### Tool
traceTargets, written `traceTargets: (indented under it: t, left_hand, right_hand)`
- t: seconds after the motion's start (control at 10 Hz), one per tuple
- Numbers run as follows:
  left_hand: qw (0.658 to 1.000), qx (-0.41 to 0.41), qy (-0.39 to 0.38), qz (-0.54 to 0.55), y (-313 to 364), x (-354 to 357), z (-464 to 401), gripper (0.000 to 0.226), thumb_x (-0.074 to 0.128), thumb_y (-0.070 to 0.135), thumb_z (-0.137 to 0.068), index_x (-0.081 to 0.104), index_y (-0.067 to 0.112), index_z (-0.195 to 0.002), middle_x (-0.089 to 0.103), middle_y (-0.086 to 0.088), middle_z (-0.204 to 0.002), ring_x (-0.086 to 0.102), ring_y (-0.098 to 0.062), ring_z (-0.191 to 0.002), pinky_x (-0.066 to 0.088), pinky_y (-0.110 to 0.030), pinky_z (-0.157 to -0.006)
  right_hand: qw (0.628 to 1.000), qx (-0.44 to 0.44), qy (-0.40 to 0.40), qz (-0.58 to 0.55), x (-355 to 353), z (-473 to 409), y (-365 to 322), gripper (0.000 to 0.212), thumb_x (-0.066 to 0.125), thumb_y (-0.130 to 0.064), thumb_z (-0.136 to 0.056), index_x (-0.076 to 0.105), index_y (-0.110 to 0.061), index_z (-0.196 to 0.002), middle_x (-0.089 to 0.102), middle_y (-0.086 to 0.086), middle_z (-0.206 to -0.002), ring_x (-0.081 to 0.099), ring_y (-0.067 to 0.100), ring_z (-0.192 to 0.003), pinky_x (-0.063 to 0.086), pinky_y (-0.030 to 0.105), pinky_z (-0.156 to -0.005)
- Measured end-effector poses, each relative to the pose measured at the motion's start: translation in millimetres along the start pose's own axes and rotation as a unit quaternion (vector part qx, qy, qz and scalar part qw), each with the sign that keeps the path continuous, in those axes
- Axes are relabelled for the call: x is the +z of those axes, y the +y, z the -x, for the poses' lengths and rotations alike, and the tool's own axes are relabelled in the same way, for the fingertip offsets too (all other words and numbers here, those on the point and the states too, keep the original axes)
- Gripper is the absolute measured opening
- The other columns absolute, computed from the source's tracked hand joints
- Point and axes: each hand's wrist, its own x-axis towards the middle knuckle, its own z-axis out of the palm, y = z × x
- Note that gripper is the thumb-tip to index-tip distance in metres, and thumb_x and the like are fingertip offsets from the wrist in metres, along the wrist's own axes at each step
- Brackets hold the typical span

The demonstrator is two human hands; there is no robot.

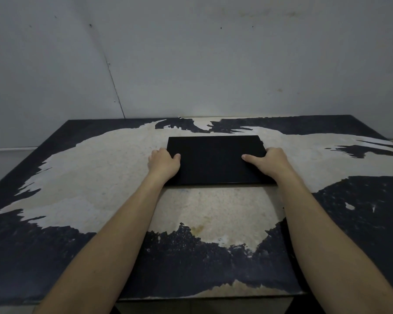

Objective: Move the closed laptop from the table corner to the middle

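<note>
A closed black laptop (214, 158) lies flat near the middle of the table (100, 177), slightly towards the far side. My left hand (163, 163) grips its left edge, thumb on the lid and fingers curled at the side. My right hand (269, 162) holds the right edge the same way, thumb resting on top. Both forearms reach in from the near edge of the table. Whether the laptop rests on the surface or is held just above it I cannot tell.
The tabletop is worn, with dark coating peeled away to a pale patch across its middle. A grey-white wall (213, 64) stands right behind the table's far edge. The table's near edge (213, 295) is close to my body.
</note>
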Motion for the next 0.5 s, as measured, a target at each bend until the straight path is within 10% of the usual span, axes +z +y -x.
traceTargets:
  t: [0.3, 0.5]
  left_hand:
    - [0.992, 0.110, 0.045, -0.050, 76.0, -67.9, 12.9, 0.074, 0.053, 0.049, -0.095, 0.037, 0.004, -0.153, 0.040, -0.018, -0.154, 0.037, -0.035, -0.141, 0.034, -0.044, -0.112]
    - [0.972, 0.180, 0.103, -0.106, 145.9, -139.4, 4.3, 0.079, 0.045, 0.058, -0.095, 0.037, 0.007, -0.154, 0.039, -0.013, -0.158, 0.036, -0.033, -0.144, 0.033, -0.047, -0.114]
  right_hand:
    - [0.991, -0.111, 0.080, -0.004, -63.7, 42.1, -52.8, 0.093, 0.066, -0.069, -0.087, 0.050, -0.006, -0.154, 0.050, 0.021, -0.157, 0.045, 0.039, -0.145, 0.041, 0.048, -0.115]
    - [0.908, -0.271, 0.245, -0.205, -186.5, 114.6, -124.2, 0.044, 0.068, -0.047, -0.097, 0.070, -0.020, -0.131, 0.068, -0.001, -0.106, 0.066, 0.011, -0.097, 0.044, 0.020, -0.082]
